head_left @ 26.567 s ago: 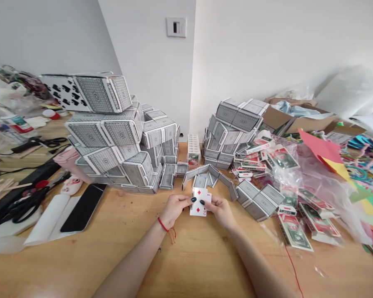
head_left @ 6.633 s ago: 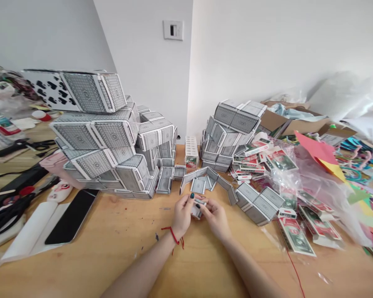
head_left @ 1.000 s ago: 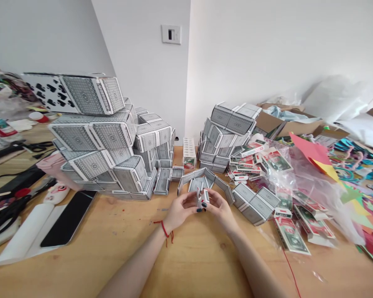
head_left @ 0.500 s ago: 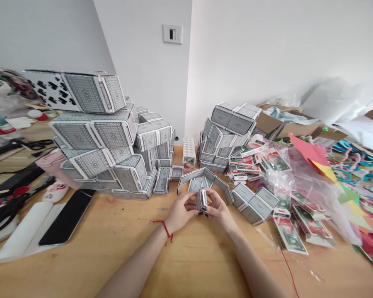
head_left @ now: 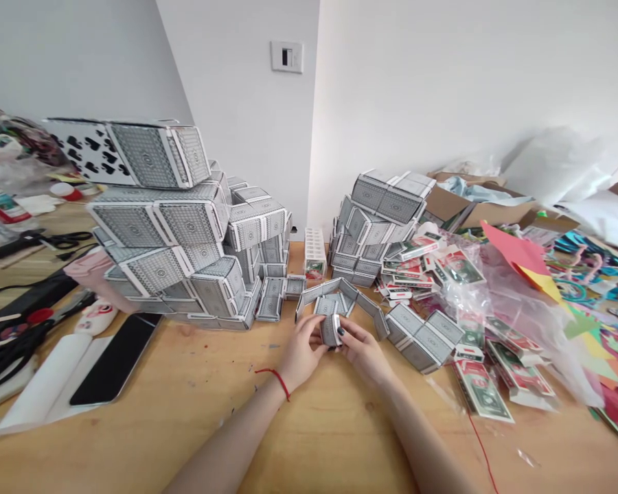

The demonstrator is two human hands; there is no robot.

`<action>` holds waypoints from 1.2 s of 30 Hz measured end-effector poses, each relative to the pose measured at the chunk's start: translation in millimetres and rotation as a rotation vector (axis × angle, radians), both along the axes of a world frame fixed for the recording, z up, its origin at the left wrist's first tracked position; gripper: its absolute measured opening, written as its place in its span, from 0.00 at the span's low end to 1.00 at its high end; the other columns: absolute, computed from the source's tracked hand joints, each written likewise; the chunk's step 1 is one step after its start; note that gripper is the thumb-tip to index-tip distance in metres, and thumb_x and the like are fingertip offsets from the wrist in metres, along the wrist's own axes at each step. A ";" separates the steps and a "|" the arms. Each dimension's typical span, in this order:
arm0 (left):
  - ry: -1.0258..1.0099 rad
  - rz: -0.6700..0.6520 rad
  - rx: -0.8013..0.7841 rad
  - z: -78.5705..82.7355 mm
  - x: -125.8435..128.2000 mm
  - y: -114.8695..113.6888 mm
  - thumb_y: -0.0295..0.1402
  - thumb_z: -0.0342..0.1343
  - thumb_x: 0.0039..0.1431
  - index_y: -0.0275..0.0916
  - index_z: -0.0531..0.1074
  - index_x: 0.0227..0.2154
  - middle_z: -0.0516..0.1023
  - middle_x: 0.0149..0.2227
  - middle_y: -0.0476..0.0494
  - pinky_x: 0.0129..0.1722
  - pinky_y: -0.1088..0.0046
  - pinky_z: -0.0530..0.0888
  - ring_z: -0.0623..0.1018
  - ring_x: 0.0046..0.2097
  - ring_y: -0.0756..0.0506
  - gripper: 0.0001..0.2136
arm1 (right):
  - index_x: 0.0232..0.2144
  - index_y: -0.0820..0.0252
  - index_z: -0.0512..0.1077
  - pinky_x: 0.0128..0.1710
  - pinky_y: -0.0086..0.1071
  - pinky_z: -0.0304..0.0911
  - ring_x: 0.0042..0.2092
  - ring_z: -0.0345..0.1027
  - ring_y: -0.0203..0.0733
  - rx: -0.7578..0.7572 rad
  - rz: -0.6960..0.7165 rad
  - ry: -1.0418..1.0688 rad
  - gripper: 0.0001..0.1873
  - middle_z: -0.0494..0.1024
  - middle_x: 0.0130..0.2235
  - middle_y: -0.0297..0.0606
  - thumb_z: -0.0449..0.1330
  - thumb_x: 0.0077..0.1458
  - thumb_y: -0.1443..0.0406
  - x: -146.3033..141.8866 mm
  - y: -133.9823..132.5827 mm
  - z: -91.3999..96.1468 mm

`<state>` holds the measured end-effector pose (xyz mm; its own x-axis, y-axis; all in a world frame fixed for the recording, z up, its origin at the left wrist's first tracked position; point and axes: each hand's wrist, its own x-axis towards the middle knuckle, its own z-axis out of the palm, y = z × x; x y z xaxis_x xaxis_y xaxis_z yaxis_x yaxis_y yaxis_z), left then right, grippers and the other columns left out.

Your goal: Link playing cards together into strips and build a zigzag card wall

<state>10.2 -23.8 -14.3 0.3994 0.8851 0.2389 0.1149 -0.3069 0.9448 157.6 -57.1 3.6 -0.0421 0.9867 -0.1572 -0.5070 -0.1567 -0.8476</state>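
My left hand (head_left: 305, 348) and my right hand (head_left: 364, 350) meet above the front of the wooden table, both closed on a deck of playing cards (head_left: 330, 331). Its grey patterned back faces me and looks slightly bowed. My left fingers grip its left side, while my right thumb, with a dark nail, presses near its right edge. Just behind the hands lies a loose angled chain of joined card pieces (head_left: 369, 309), with flat grey cards (head_left: 325, 306) inside it. A block of joined card boxes (head_left: 423, 337) lies right of my right hand.
Tall stacks of card boxes stand at left (head_left: 185, 226) and at back right (head_left: 384, 206). A white box row (head_left: 315, 252) sits between them. Red and green card packs (head_left: 481, 387) and plastic wrap (head_left: 525, 343) litter the right side. A phone (head_left: 114, 360) and scissors (head_left: 10, 350) lie left.
The deck has turned in my fingers, so its patterned back now shows more and its narrow edge less. My right thumb has moved up along its right edge.
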 end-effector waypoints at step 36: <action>0.068 0.128 0.090 -0.5 -1.2 -1.9 0.18 0.52 0.47 0.43 0.62 0.48 0.62 0.47 0.44 0.40 0.70 0.75 0.74 0.38 0.51 0.24 | 0.47 0.63 0.68 0.30 0.34 0.63 0.25 0.65 0.39 0.166 -0.166 -0.654 0.24 0.76 0.28 0.38 0.60 0.45 0.61 -6.3 -4.7 -14.9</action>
<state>9.0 -25.7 -14.7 0.3024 0.9060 0.2960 0.2211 -0.3688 0.9029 151.4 -61.8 -11.2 0.1637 0.9850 0.0546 0.1102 0.0368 -0.9932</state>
